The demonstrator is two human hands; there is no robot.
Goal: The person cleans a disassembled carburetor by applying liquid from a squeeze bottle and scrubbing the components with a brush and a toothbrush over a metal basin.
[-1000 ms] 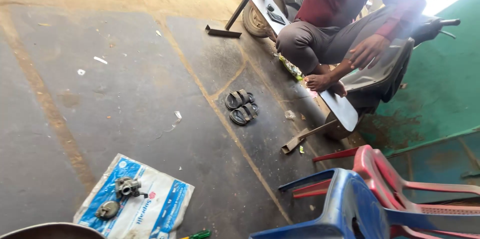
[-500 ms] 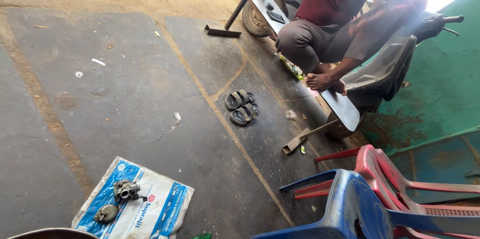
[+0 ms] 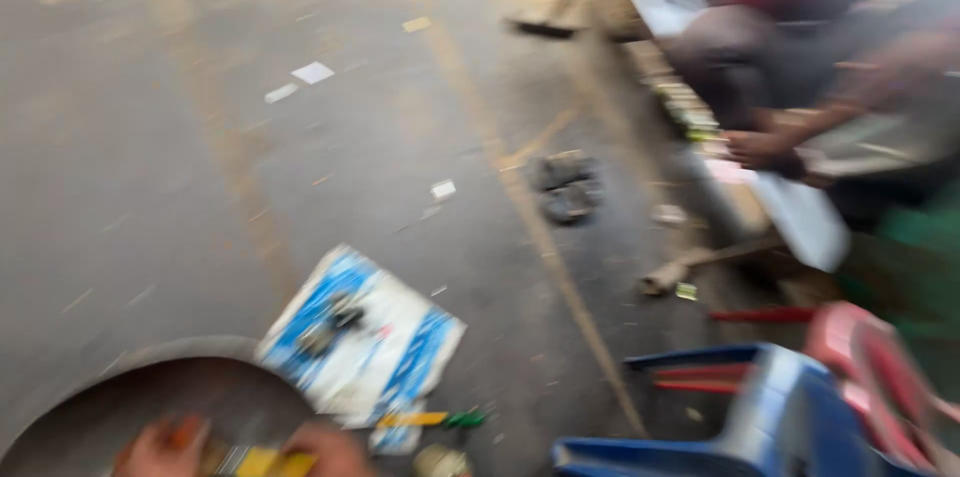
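Yellow, flat and blurred, one small object sits between two hands at the bottom edge: the left hand and right hand both touch it, though blur hides whether the fingers are closed. They hover over one dark round metal basin. Just beyond lies one blue-and-white printed plastic sack flat on the concrete floor, carrying two small dark metal parts. Right, one blue plastic chair and one red one. Farther off, one pair of dark sandals and another person seated.
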